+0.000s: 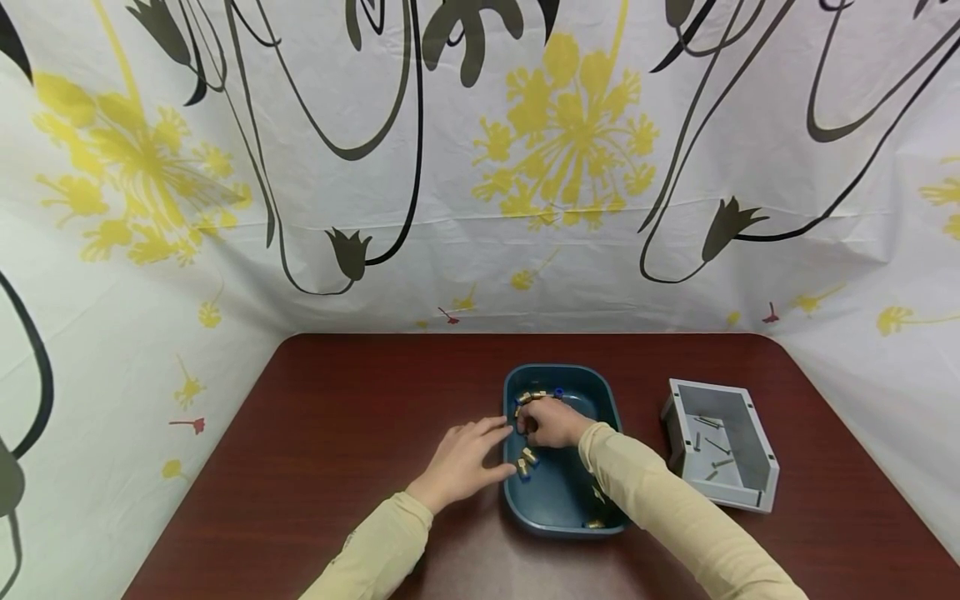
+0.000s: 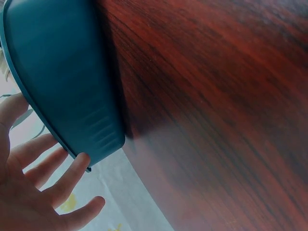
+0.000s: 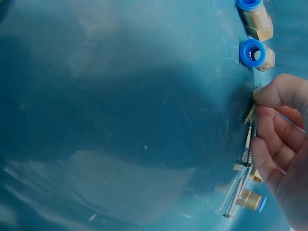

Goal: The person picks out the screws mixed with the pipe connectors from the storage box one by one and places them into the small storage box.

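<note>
A dark blue-green plastic tub (image 1: 558,496) stands on the table. Inside it, my right hand (image 1: 553,422) reaches to the left wall, and the right wrist view shows thumb and fingers pinching a brass-coloured screw (image 3: 250,114). More long screws (image 3: 236,192) lie just below those fingertips. Brass fittings with blue collars (image 3: 256,21) lie along the same side, and a few (image 1: 525,462) sit nearer the front. My left hand (image 1: 467,463) is spread at the tub's left rim, its fingertips touching the edge in the left wrist view.
To the right of the tub stands a grey open box (image 1: 759,497) holding several screws (image 1: 717,447). Another brass piece (image 1: 594,524) lies at the tub's front. The dark red wooden table (image 1: 360,417) ends at a patterned white curtain (image 1: 427,275).
</note>
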A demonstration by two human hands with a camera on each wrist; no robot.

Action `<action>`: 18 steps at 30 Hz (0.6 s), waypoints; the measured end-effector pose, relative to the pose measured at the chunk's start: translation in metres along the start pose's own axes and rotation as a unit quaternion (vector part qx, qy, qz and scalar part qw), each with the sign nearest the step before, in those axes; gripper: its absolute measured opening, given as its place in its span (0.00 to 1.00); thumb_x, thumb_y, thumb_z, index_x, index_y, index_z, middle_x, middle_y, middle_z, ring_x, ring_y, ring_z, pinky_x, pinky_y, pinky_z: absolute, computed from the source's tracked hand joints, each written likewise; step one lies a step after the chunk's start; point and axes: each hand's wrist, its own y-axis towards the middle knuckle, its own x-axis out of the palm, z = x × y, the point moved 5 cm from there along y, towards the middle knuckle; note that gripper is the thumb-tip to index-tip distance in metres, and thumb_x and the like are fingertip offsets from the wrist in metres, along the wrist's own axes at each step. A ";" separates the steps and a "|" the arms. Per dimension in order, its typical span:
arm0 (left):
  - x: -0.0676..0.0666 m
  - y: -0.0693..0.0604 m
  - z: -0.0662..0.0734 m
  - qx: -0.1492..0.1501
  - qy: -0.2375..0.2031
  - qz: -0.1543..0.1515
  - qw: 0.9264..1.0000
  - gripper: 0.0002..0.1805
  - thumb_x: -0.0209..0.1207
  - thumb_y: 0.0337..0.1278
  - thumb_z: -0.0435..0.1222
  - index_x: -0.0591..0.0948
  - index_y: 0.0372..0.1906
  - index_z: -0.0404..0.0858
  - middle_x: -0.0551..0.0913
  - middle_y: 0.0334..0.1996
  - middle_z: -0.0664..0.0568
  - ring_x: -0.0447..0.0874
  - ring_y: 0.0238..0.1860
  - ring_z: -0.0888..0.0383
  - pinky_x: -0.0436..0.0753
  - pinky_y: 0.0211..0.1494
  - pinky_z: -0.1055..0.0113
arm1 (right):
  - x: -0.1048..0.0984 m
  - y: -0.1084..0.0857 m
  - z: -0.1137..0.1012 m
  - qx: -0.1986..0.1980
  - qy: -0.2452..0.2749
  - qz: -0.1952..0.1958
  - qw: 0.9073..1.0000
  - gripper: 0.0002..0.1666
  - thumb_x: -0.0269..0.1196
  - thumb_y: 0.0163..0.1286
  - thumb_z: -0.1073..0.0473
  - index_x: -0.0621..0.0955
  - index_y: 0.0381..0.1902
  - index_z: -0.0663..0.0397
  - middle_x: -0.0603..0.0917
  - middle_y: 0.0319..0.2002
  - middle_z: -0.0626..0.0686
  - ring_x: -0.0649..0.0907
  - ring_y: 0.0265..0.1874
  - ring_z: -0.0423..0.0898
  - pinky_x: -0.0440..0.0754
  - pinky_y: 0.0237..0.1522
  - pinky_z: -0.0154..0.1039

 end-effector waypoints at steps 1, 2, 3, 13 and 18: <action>0.000 0.000 0.000 0.000 -0.001 0.000 1.000 0.31 0.55 0.51 0.53 0.70 0.60 0.43 0.66 0.59 0.53 0.66 0.56 0.54 0.64 0.53 0.52 | 0.001 0.000 0.000 -0.002 0.002 -0.001 1.000 0.10 0.63 0.46 0.67 0.78 0.27 0.50 0.73 0.21 0.41 0.73 0.21 0.36 0.72 0.25 0.34; 0.000 0.000 0.000 0.000 -0.001 -0.001 1.000 0.31 0.55 0.51 0.53 0.69 0.60 0.43 0.66 0.59 0.53 0.66 0.55 0.54 0.64 0.53 0.52 | 0.001 0.000 0.000 -0.004 0.003 -0.002 1.000 0.10 0.63 0.46 0.67 0.78 0.28 0.50 0.73 0.21 0.40 0.73 0.21 0.36 0.71 0.25 0.33; 0.000 0.000 0.000 0.000 -0.001 -0.001 1.000 0.31 0.55 0.51 0.53 0.69 0.60 0.43 0.66 0.59 0.53 0.66 0.55 0.54 0.64 0.53 0.51 | 0.001 0.000 0.001 -0.007 0.005 -0.004 1.000 0.10 0.63 0.46 0.67 0.78 0.28 0.50 0.73 0.21 0.40 0.73 0.21 0.36 0.72 0.25 0.33; 0.000 0.000 0.000 -0.001 -0.004 0.001 1.000 0.31 0.56 0.51 0.53 0.70 0.59 0.43 0.66 0.59 0.52 0.67 0.55 0.54 0.64 0.53 0.51 | -0.005 -0.003 0.005 -0.010 0.015 0.012 1.000 0.08 0.63 0.48 0.66 0.79 0.28 0.51 0.74 0.21 0.41 0.73 0.21 0.36 0.72 0.24 0.33; 0.001 0.001 -0.001 0.001 -0.005 0.005 1.000 0.31 0.56 0.51 0.53 0.70 0.59 0.42 0.66 0.59 0.53 0.67 0.55 0.54 0.65 0.53 0.52 | -0.018 -0.005 0.003 -0.008 0.025 0.015 1.000 0.07 0.62 0.50 0.66 0.80 0.31 0.55 0.75 0.23 0.42 0.73 0.21 0.37 0.72 0.24 0.34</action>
